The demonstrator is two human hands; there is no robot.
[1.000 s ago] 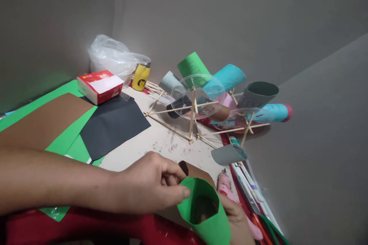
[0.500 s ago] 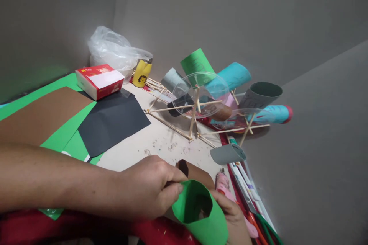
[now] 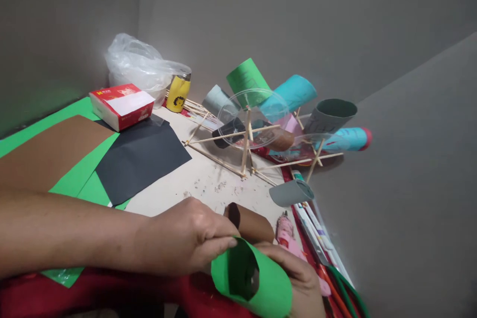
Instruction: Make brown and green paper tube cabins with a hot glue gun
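A green paper tube (image 3: 270,278) lies between my two hands at the bottom of the head view, its open end facing me and to the left. My left hand (image 3: 194,238) pinches the upper rim of that end between thumb and fingers. Wrapped round the far right side of the tube is my right hand (image 3: 300,276), partly hidden behind the paper. Just beyond them a brown paper tube (image 3: 255,223) rests on the table. A pink glue gun (image 3: 288,233) lies right of it, mostly covered by my right hand.
Stick frames with clear plastic discs (image 3: 253,119) stand at the back, amid several coloured paper tubes. A small grey tube (image 3: 290,193) lies nearer. Left are black paper (image 3: 141,159), brown and green sheets, a red tissue pack (image 3: 122,107) and a yellow can (image 3: 179,93). Pens line the right edge.
The green tube has turned, its opening now facing more to the left. My right hand has come further over its top. The view has shifted slightly.
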